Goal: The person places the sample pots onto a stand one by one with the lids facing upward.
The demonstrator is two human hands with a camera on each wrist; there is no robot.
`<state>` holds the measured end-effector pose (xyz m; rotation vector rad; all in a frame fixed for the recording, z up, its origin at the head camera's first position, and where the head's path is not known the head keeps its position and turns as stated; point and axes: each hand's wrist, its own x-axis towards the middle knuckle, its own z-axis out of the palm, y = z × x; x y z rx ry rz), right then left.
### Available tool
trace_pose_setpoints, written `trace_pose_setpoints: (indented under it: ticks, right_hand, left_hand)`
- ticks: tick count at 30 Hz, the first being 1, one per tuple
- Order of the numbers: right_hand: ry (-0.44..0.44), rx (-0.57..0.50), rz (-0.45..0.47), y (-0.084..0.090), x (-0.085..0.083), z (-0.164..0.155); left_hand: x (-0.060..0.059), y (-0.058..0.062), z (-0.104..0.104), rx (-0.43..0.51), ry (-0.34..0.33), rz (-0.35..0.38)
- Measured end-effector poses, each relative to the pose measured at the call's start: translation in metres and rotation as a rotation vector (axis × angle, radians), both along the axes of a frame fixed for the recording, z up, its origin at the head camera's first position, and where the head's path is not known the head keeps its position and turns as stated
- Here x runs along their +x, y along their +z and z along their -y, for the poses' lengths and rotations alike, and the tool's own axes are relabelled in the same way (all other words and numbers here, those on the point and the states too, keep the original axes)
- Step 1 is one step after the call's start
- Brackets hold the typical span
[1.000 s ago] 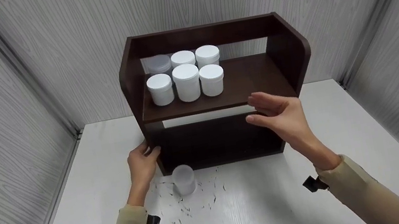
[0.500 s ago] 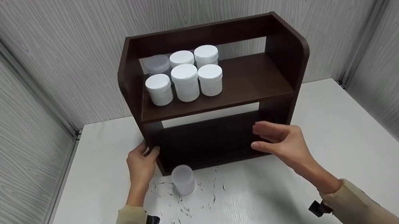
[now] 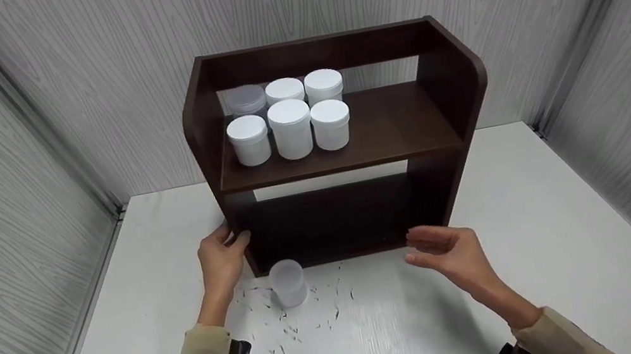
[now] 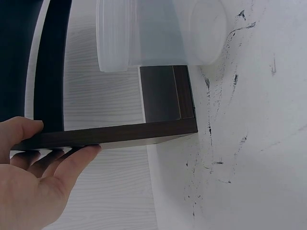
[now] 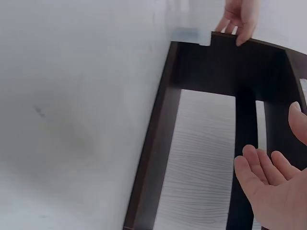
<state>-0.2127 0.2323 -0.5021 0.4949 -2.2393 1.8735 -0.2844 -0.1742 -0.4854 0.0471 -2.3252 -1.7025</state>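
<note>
My left hand [image 3: 220,266] grips the left side panel of a dark brown two-tier shelf [image 3: 403,124]. In the left wrist view, the thumb lies on one face of that panel [image 4: 120,132] and the fingers on the other. My right hand [image 3: 454,256] is held in front of the shelf's lower right corner, fingers apart from the thumb and nothing between them. A translucent plastic jar [image 3: 288,284] stands on the table by the shelf's left front foot. On the upper tier, several lidded jars stand in two rows toward the left; the front middle jar [image 3: 292,133] is tallest.
The back left jar [image 3: 246,100] looks greyer than its white neighbours. Dark scuff marks [image 3: 284,336] spot the white table [image 3: 382,345] around the translucent jar. Wood-grain panels [image 3: 608,51] enclose the table at the back and both sides.
My right hand has come down from in front of the upper tier's edge to the lower right corner of the shelf. The left hand keeps its grip on the side panel.
</note>
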Motion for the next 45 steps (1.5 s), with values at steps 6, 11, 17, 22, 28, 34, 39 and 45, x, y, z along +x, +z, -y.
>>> trace_pose_setpoints:
  ticks: [6, 11, 17, 22, 28, 34, 39, 45]
  right_hand:
    - [-0.082, 0.038, 0.170, 0.005, 0.011, 0.001]
    - [-0.085, 0.043, 0.211, 0.001, 0.013, -0.001]
    - [-0.068, 0.071, 0.218, -0.004, 0.013, 0.003]
    - [-0.050, 0.102, 0.219, -0.008, 0.010, 0.008]
    - [-0.010, 0.109, 0.218, -0.009, 0.005, 0.022]
    - [0.059, 0.116, 0.180, -0.012, -0.003, 0.041]
    - [0.121, 0.118, 0.159, -0.015, -0.013, 0.062]
    - [0.189, 0.119, 0.134, -0.020, -0.027, 0.088]
  left_hand:
    - [0.002, 0.001, 0.001, -0.018, -0.008, 0.000]
    - [0.002, 0.001, 0.001, -0.010, -0.006, 0.000]
    - [0.001, 0.002, 0.001, -0.004, -0.002, -0.007]
    - [0.001, 0.002, 0.001, 0.000, 0.006, -0.007]
    - [0.000, 0.002, 0.001, 0.001, 0.010, -0.008]
    - [0.001, 0.001, 0.001, -0.015, -0.007, -0.007]
    - [0.002, 0.001, 0.000, -0.024, -0.002, -0.009]
    - [0.002, 0.002, 0.000, -0.019, 0.005, -0.008]
